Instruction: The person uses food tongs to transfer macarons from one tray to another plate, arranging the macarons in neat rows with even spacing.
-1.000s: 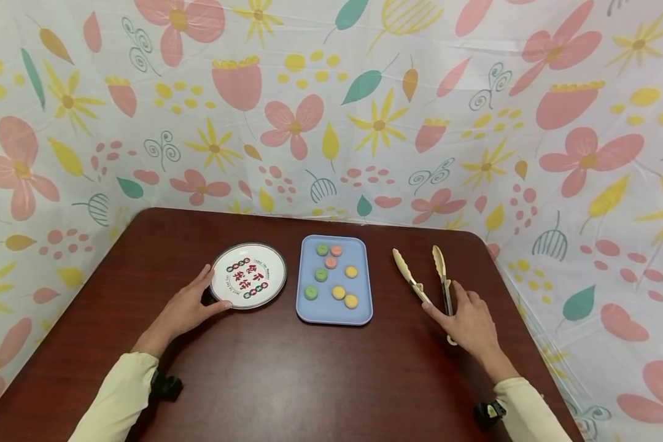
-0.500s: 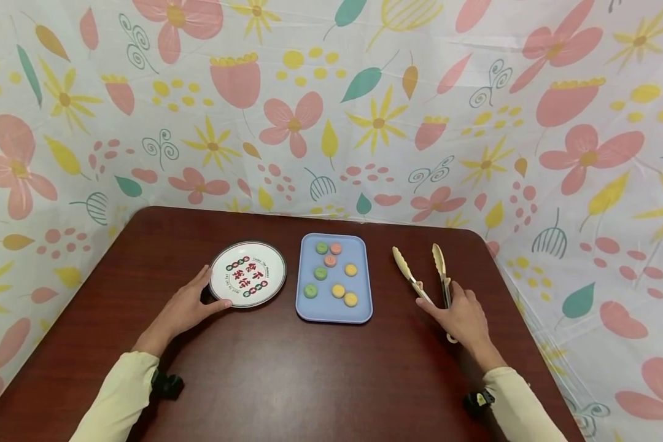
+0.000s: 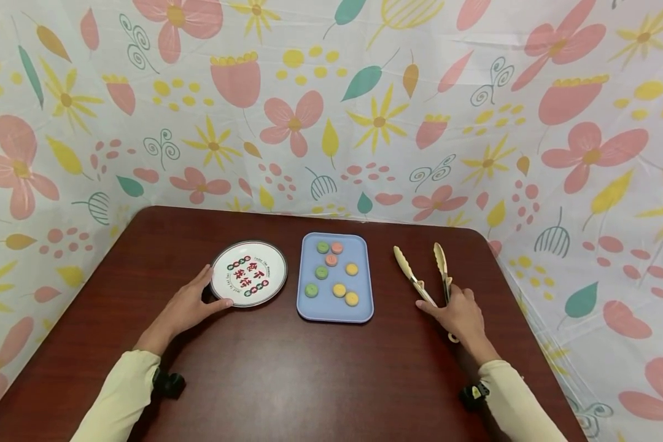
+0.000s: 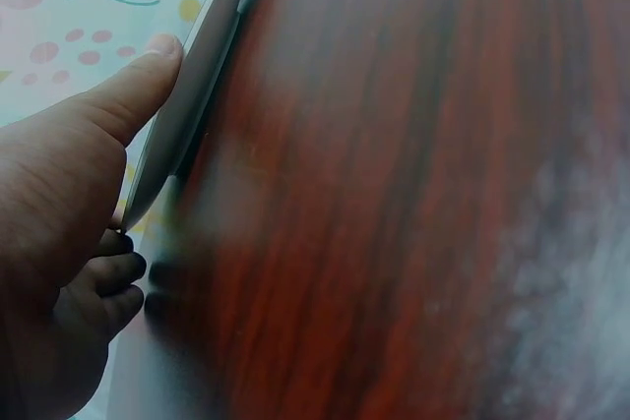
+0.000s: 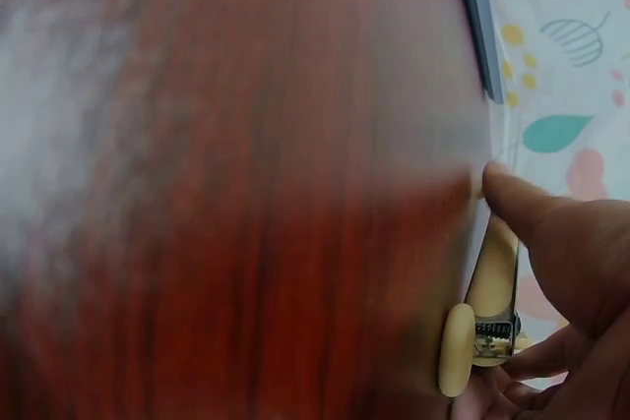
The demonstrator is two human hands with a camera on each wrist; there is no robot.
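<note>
A white round plate [image 3: 267, 261] with red and green printing lies on the left of the table. My left hand [image 3: 183, 307] rests at its left rim, thumb and forefinger spread along the edge; the left wrist view shows the thumb [image 4: 133, 95] straight against the plate [image 4: 187, 86]. On the right, metal tongs [image 3: 403, 263] with cream tips stand spread apart. My right hand [image 3: 464, 316] is over their handle end, thumb at the left arm and fingers round the right arm. In the right wrist view the tongs' hinge [image 5: 495, 331] shows beside the palm.
Between plate and tongs lies a blue tray [image 3: 337, 313], holding green rounds [image 3: 321, 272], pink rounds [image 3: 331, 260] and yellow rounds [image 3: 351, 299] like small macarons. The dark brown table [image 3: 309, 380] ends at a flower-printed cloth [image 3: 331, 92] behind and at both sides.
My right hand has shifted slightly left and settled closer over the tongs. The left hand, plate and tray stay where they were.
</note>
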